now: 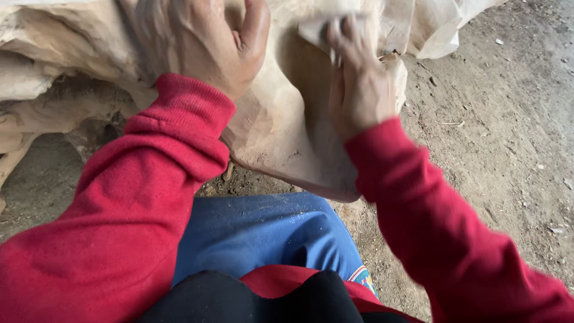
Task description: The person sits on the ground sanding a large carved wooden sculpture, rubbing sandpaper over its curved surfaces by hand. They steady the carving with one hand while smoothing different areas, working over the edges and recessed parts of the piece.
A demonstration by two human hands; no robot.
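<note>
A: What was the biggest thing in front of you?

B: The large pale carved wooden root piece (281, 119), smooth and hollowed in folds. It filled the upper left of the view, resting on the dusty earthen ground (508, 119), and its lower edge hung just above your knee in blue trousers (263, 230)

A: And my arms?

B: Both were in red fleece sleeves (119, 209), reaching up onto the wood

A: What was my left hand doing?

B: Your left hand (203, 42) lay flat on the carving near the top, palm down, fingers spread loosely over the surface and the thumb curled round. It held nothing, only pressed on the wood

A: The right one?

B: Your right hand (359, 84) sat just beside it, further right, on a ridge of the wood. Its fingers were closed down on a small folded pale sheet, likely sandpaper (320, 27), held against the carving. The hand was blurred, so I could not tell the exact grip

A: Anything smaller?

B: Pale dust specks on your trousers and scattered wood chips (499, 42) on the ground
</note>
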